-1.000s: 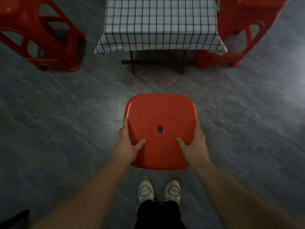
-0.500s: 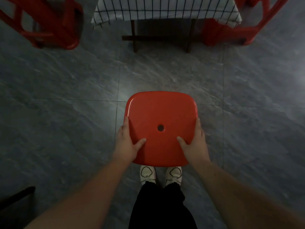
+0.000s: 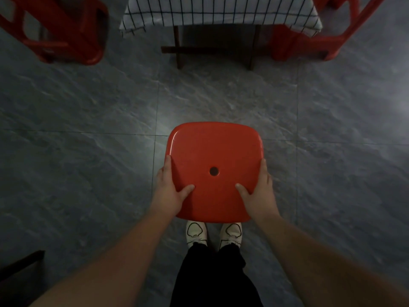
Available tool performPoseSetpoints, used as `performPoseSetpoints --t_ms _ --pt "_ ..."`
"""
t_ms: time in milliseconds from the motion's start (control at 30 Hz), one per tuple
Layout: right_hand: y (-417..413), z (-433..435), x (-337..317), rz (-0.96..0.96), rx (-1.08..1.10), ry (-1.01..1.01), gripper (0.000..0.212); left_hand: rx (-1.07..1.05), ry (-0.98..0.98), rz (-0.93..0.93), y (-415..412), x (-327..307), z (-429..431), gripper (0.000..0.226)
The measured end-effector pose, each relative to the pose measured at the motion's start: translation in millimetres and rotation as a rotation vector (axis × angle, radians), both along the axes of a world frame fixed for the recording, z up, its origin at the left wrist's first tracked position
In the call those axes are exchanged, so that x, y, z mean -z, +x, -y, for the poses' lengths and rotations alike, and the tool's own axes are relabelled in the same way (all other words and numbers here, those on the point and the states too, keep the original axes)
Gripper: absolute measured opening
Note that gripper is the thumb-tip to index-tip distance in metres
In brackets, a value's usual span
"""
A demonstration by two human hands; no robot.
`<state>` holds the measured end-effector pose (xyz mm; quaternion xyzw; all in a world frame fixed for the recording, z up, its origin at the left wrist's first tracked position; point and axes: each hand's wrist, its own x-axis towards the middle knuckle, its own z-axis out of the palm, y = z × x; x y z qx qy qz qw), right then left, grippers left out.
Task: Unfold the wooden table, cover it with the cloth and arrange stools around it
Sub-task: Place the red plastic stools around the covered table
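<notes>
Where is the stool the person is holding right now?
Centre of the head view: the red stool sits between the left hand and right hand, above the shoes, short of the cloth-covered table.

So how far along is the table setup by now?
The table stands unfolded under the checked cloth, with red stools at its left and right. The left hand and right hand grip another red stool, not yet at the table.

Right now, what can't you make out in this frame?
- Held stool: legs hidden under its seat; whether it touches the floor, unclear.
- Fingers of left hand and right hand: wrapped under the rim.
- Table top, side stools: cut off by the top edge.
</notes>
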<state>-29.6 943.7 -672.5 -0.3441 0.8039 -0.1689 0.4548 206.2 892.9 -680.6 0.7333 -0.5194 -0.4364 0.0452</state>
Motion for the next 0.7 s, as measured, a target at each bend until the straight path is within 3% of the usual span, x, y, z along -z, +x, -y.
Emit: performPoseSetpoints --t_ms 300,400,567,700 --pt "1 7 -4 -0.067 -0.079 0.067 0.099 0.093 0.062 0.099 -1 -5 7 0.113" --pt "3 16 -26 -0.146 -0.164 0.141 0.089 0.150 0.111 0.204 -7 -25 14 0.101" --pt "7 41 -117 -0.218 -0.257 0.084 0.076 0.191 -0.032 0.168 -10 -115 37 0.072" --pt "11 54 -223 -0.307 -0.319 -0.027 0.070 0.226 -0.187 0.171 -7 -227 57 0.064"
